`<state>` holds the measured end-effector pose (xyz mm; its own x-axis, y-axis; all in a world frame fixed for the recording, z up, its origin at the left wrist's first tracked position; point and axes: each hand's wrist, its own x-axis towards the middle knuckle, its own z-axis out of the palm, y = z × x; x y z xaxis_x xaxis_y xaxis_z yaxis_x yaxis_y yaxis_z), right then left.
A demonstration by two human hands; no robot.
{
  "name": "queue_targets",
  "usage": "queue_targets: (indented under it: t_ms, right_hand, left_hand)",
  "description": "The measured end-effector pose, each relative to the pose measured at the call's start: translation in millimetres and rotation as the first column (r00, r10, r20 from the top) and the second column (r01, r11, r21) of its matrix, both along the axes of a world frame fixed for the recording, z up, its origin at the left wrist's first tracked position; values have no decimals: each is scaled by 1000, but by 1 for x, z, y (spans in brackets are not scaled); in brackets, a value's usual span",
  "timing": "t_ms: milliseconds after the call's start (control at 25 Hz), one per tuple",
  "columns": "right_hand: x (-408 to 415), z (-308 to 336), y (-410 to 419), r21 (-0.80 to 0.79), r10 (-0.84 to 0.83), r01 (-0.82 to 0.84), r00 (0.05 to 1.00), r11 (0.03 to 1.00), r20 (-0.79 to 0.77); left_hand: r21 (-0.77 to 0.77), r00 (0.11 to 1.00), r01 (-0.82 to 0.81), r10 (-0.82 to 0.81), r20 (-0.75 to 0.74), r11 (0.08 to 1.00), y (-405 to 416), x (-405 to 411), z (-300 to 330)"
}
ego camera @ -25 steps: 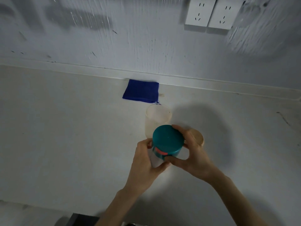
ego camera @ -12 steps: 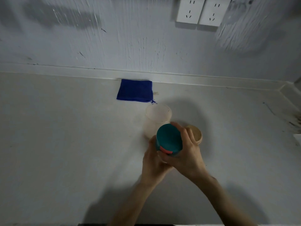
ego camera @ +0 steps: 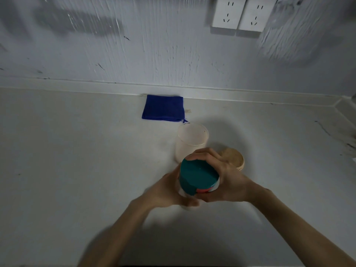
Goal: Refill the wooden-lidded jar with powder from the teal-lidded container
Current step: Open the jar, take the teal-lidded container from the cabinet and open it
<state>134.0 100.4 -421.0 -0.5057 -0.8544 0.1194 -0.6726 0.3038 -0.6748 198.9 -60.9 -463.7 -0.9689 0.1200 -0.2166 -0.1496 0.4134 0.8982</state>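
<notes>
The teal-lidded container is held above the counter between both hands, its teal lid on top with a red patch at the rim. My left hand wraps the container's body from the left. My right hand curls over the lid's rim from the right. Just behind stands the open frosted jar, without its lid. The round wooden lid lies flat on the counter to the jar's right, partly hidden by my right hand.
A folded blue cloth lies against the back wall behind the jar. Two white wall sockets sit high on the wall. The pale counter ends in a raised corner edge at the far right.
Both hands stay on the container; my right hand has shifted around the lid's rim. The lid's red patch has turned from the left front towards the right front.
</notes>
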Motion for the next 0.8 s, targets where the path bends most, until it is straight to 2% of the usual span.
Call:
queue_targets:
  t_ms: [120, 200, 280, 320, 360, 400, 480, 520, 560, 600, 640, 680, 720, 800]
  right_hand:
    - [1, -3, -1, -43, -100, 100, 995, 994, 8]
    - [5, -5, -5, -68, -207, 205, 978, 976, -16]
    - [13, -9, -11, -77, -282, 279, 959, 957, -35]
    - [16, -11, -14, -86, -308, 305, 951, 948, -26]
    - [19, -12, -17, -99, -334, 333, 943, 938, 1]
    - [20, -13, -20, -111, -361, 364, 931, 925, 41]
    - [21, -14, -23, -127, -394, 407, 912, 905, 112]
    - [21, -15, -24, -136, -395, 411, 910, 902, 128]
    - [19, -16, -23, -143, -390, 408, 910, 901, 141]
    - [17, -16, -23, -147, -376, 397, 914, 906, 155]
    - [14, -14, -22, -145, -350, 375, 921, 916, 169]
    - [10, -12, -20, -138, -313, 340, 932, 930, 184]
    - [6, -10, -18, -128, -267, 295, 943, 947, 196]
    - [-1, -6, -12, -108, -164, 187, 967, 976, 196]
  left_hand:
    - [86, 996, -1, 8, -83, 996, 1, 5, -2]
    - [149, 979, -108, 131, -158, 983, 5, 9, -8]
    - [347, 951, -243, 292, -96, 906, 14, 10, -10]
    - [486, 941, -294, 338, -3, 823, 20, 8, -8]
    - [665, 933, -340, 327, 150, 665, 24, 3, -9]
    - [797, 932, -357, 247, 266, 487, 28, -3, -8]
    - [881, 907, -416, 169, 385, 225, 26, -10, -5]
    - [883, 911, -408, 166, 377, 232, 24, -12, -9]
    - [862, 926, -374, 194, 325, 342, 22, -12, -9]
    - [763, 947, -303, 268, 175, 571, 19, -10, -12]
    - [567, 951, -265, 308, 21, 780, 17, -9, -16]
    - [388, 938, -279, 335, -85, 879, 15, -8, -18]
    - [301, 936, -270, 323, -140, 914, 13, -6, -17]
    - [329, 954, -231, 279, -109, 916, 7, -3, -14]
